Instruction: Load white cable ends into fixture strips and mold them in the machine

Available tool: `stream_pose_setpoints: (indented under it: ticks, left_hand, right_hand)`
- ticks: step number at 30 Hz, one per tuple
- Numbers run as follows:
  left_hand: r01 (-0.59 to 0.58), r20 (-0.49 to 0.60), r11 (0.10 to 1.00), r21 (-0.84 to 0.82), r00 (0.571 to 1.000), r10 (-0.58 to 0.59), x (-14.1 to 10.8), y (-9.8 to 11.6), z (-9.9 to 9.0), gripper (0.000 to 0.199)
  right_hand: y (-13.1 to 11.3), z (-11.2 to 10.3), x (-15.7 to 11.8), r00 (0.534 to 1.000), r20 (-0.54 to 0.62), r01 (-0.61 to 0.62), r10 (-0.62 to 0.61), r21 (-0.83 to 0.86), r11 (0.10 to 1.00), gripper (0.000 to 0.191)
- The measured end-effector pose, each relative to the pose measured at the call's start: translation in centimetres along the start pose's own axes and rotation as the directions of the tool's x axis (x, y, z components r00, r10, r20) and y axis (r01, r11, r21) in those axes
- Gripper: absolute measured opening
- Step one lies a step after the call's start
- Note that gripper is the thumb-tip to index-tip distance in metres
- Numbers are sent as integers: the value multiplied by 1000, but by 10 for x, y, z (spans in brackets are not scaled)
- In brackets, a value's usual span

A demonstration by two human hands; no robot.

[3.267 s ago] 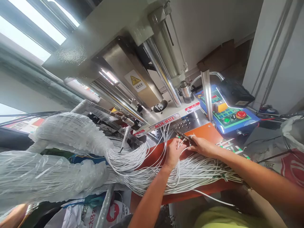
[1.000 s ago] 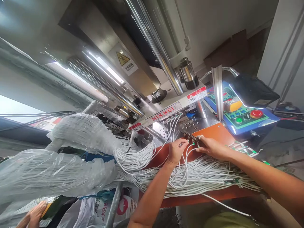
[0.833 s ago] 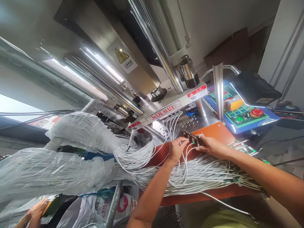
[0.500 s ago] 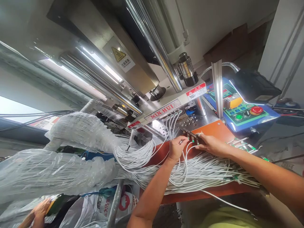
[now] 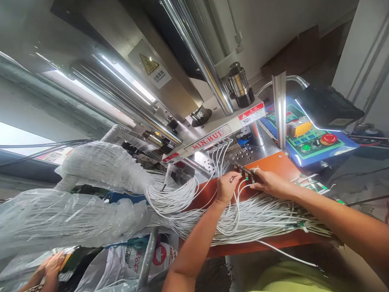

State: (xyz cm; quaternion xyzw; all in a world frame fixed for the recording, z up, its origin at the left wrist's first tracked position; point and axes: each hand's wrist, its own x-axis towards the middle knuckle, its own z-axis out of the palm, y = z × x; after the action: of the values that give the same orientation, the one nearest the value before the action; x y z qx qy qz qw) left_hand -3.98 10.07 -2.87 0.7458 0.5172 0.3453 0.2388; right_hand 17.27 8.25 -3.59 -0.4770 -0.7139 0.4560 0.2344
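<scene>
My left hand (image 5: 225, 188) is closed in a pinch on the end of a white cable, beside a narrow dark bar (image 5: 241, 167); its fingers partly hide that end. My right hand (image 5: 270, 182) grips the right end of this bar, thumb below and fingers above. Small green circuit boards (image 5: 247, 177) sit along the bar, and white cables (image 5: 238, 202) loop down from them. Beneath both hands a thick bundle of white cables (image 5: 255, 219) lies across the orange work surface (image 5: 276, 165).
A press marked MIN-HUI (image 5: 209, 138) stands ahead, with several cable ends in its opening. To the right is a blue control panel (image 5: 319, 140) with a red button. Plastic-wrapped cable bundles (image 5: 100, 170) hang at left. Another person's hands (image 5: 53, 265) show at lower left.
Both hands keep nearly the same place at the dark bar. The view has shifted very slightly. At lower left, the other person's hands have moved a little.
</scene>
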Motion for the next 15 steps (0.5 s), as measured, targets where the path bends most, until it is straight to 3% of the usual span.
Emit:
stream_pose_setpoints:
  ticks: [15]
  left_hand:
    - [-9, 4, 1000, 26, 1000, 9, 0, -4, 6, 12]
  right_hand:
    - [2, 1, 1, 1000, 0, 29, -29, -13, 1000, 24]
